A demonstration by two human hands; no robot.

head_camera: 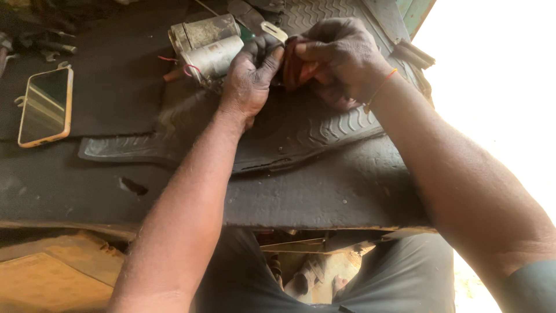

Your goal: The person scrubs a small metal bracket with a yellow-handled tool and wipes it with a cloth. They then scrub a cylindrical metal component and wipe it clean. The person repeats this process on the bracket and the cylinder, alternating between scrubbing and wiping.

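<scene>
While my left hand [250,75] pins the motor [209,47] near the worktop's [324,197] far edge, right-hand fingers [324,52] pinch a red rag [298,69]. Rigid, probably heavy, greasy; I'd grip its cylindrical body.

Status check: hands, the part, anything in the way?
Left hand gripping grey cylindrical part. Right hand pinching reddish piece. Phone lies apart.
</scene>
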